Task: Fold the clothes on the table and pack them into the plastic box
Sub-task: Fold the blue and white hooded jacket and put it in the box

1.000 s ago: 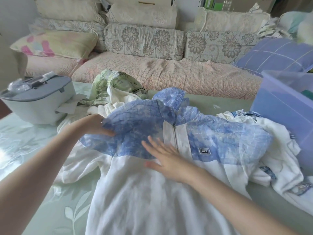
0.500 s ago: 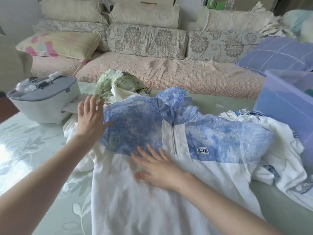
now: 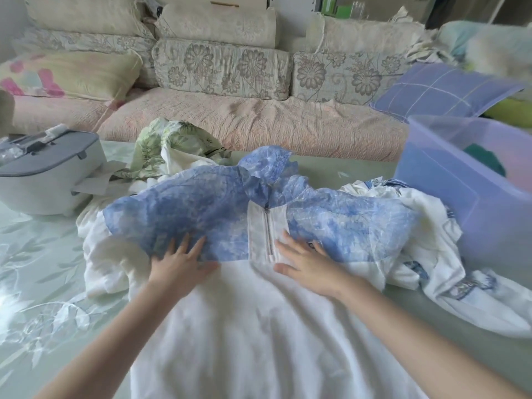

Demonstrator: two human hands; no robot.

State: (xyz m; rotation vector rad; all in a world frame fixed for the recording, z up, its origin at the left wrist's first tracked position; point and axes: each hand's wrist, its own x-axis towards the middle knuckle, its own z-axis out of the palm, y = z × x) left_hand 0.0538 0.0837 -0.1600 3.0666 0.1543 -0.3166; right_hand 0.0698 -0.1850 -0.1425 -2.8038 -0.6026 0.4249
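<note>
pale green leaf-print table [image 3: 43, 283], clothes [image 3: 230, 326], plastic box [image 3: 449, 197], grey case [image 3: 49, 180]

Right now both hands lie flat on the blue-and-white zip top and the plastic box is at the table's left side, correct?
No. The plastic box stands at the right side, not the left, as the head view shows. The left hand and right hand do lie flat on the blue-and-white zip top.

both arms reach forward, left hand [image 3: 180, 264] and right hand [image 3: 306, 264] palm-down, fingers [image 3: 193, 245] straight.
</note>
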